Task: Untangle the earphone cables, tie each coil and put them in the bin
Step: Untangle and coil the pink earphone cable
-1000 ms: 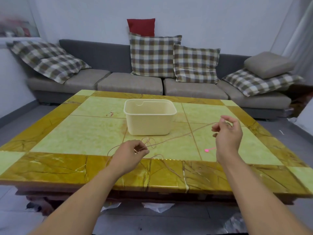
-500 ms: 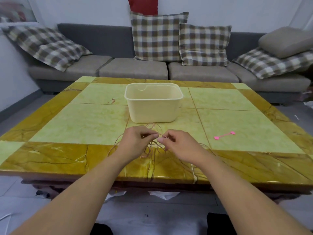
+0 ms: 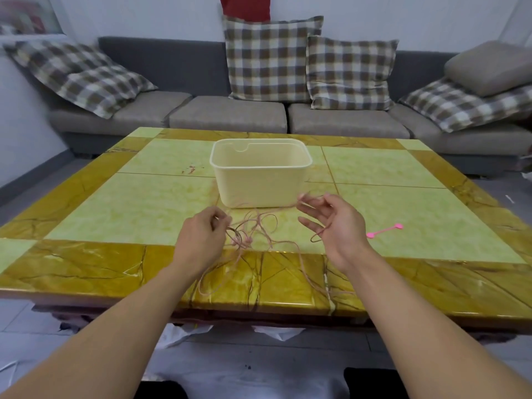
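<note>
Near the front edge of the table [image 3: 86,272], just this side of the bin [image 3: 260,180], the pink earphone cable [image 3: 259,226] lies in a loose tangle between the two hands. The left hand [image 3: 198,240] pinches a bunch of strands at the tangle's left end, thumb and fingertips pressed together. The right hand [image 3: 334,223] is spread, fingers apart and relaxed, with a strand draped across them and a small loop hanging by its palm. The cable's run is roughly left to right between the hands, with slack trailing over the table's front edge. The knot sits closer to the left hand, so the right would likely draw its strand rightward. A pink tie [image 3: 384,231] lies on the table just right of the right hand.
</note>
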